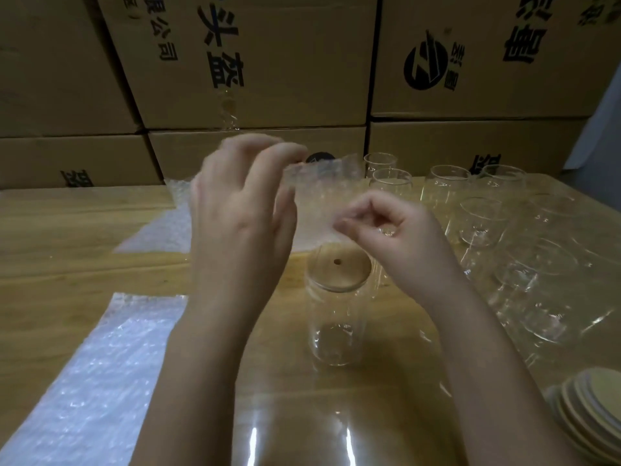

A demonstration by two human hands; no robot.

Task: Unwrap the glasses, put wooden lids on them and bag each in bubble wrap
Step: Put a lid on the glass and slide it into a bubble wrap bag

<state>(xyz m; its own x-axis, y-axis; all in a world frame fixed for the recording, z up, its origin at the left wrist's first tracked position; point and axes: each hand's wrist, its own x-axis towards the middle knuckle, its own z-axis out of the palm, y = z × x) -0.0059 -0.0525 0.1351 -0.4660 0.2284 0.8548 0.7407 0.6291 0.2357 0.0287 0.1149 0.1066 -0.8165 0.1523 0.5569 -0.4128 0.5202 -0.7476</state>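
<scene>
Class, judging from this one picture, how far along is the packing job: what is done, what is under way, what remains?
Done: one glass has a wooden lid on it. In hand: the left hand and right hand pinch a bubble-wrap bag above it, not yet over it. Left: the lidless glasses at the right, with the stack of lids nearby.

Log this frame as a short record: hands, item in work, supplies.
left hand: holds bubble wrap bag at its top edge
right hand: pinches the bag's lower edge
glass in work: upright, wooden lid on, under the bag, not yet bagged
spare lids: stacked, near right
open glasses: grouped at right
bubble wrap sheets: flat at left
</scene>
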